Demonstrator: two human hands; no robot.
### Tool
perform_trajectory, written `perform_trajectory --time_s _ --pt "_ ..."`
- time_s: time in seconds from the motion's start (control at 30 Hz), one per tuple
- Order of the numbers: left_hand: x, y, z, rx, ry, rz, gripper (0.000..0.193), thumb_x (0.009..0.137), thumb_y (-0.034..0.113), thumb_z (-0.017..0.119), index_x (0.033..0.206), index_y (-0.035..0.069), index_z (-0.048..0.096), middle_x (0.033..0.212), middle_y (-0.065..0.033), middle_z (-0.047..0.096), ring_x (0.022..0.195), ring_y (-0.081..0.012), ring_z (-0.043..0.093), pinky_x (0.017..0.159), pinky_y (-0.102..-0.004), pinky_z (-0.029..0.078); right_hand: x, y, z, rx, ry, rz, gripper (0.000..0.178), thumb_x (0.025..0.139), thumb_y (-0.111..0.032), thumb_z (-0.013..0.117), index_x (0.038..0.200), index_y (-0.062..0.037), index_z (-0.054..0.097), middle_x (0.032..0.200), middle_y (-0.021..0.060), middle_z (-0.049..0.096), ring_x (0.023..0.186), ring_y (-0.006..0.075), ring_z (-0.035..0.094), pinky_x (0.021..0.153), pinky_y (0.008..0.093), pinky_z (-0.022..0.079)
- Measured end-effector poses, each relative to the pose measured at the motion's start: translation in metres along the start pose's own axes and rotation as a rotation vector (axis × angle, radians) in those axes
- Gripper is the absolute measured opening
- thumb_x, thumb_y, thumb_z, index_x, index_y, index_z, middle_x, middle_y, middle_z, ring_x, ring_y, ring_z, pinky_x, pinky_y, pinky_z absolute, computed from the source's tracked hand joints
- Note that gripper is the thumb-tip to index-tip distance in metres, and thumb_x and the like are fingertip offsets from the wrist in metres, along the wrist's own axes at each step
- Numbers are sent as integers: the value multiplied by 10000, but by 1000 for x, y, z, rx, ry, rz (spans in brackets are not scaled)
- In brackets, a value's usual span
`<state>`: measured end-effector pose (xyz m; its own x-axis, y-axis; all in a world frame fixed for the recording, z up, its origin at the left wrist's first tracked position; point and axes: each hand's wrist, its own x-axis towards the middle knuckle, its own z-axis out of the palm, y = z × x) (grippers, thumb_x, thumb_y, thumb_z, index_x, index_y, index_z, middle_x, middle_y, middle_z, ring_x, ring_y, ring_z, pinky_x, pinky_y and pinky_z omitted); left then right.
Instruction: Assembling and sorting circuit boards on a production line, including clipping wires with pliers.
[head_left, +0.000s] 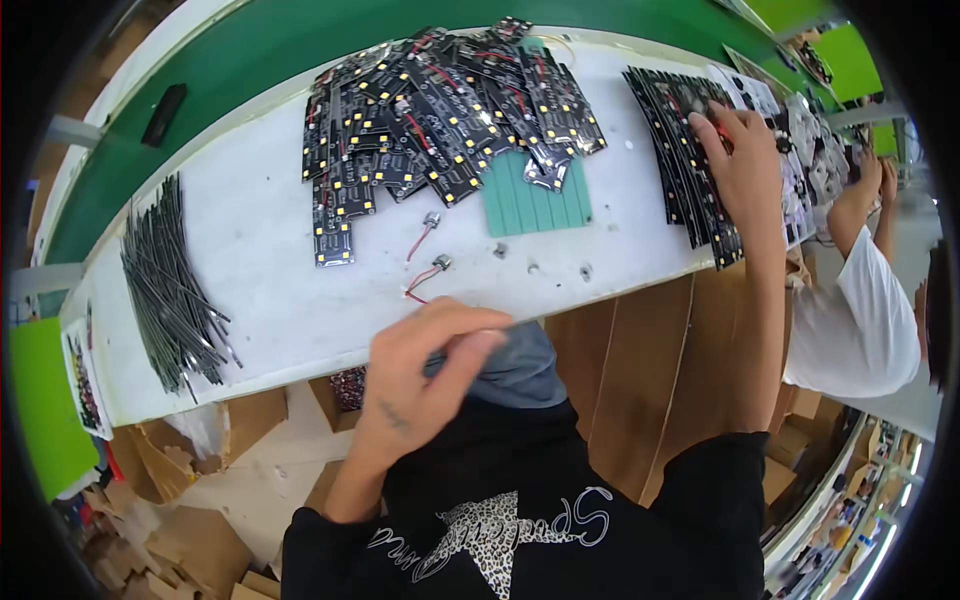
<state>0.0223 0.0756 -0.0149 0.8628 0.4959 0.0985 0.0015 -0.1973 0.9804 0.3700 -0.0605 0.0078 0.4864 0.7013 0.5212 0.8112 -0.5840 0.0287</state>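
Just off the table's near edge is my left hand (pixel 425 365), thumb and forefinger pinched together; whatever is between the tips is too blurred to make out. My right hand (pixel 745 160) reaches over a row of black LED circuit board strips (pixel 685 185) at the right, its bent fingers and thumb gripping at one of them. A large heap of similar LED boards (pixel 430 110) lies at the table's far middle, partly over a ribbed green mat (pixel 535 205). Between heap and left hand lie two small round metal parts (pixel 441 263) with red wire leads.
A bundle of thin black tubes or wires (pixel 175 290) lies on the white table (pixel 265 210) at left. A dark block (pixel 164 115) rests on the green strip (pixel 250 60) behind. At right sits a co-worker in a white sleeve (pixel 855 325). Cardboard boxes (pixel 205 545) stand below.
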Motion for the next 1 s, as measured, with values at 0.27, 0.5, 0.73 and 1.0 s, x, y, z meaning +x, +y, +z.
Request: perform_trajectory --time_s 0.27,0.5,0.73,1.0 --pt "-7 -6 -11 -52 190 -4 163 834 -47 574 972 -14 656 787 -98 629 661 -138 600 599 -227 462 21 -113 6 546 -108 53 620 815 -459 655 1139 64 581 1035 226 622 947 348 607 827 392 477" --pt "1 -4 6 -1 43 125 191 800 -40 635 979 21 666 760 -78 625 590 -145 552 527 -235 431 26 -126 29 421 -217 106 951 675 -524 740 1312 104 418 1054 233 606 898 292 615 803 352 481" --pt "8 -6 9 -63 25 169 190 803 -43 631 983 16 655 747 -82 618 581 -159 557 512 -245 432 33 -140 12 612 -303 181 815 654 -448 781 1195 102 518 890 199 628 790 280 620 714 353 486" --pt "13 -20 19 84 84 273 181 761 4 679 937 38 656 777 -56 601 623 -183 571 537 -278 435 36 -136 13 935 -351 265 356 764 -269 742 966 2 628 729 41 616 670 82 527 598 259 421"
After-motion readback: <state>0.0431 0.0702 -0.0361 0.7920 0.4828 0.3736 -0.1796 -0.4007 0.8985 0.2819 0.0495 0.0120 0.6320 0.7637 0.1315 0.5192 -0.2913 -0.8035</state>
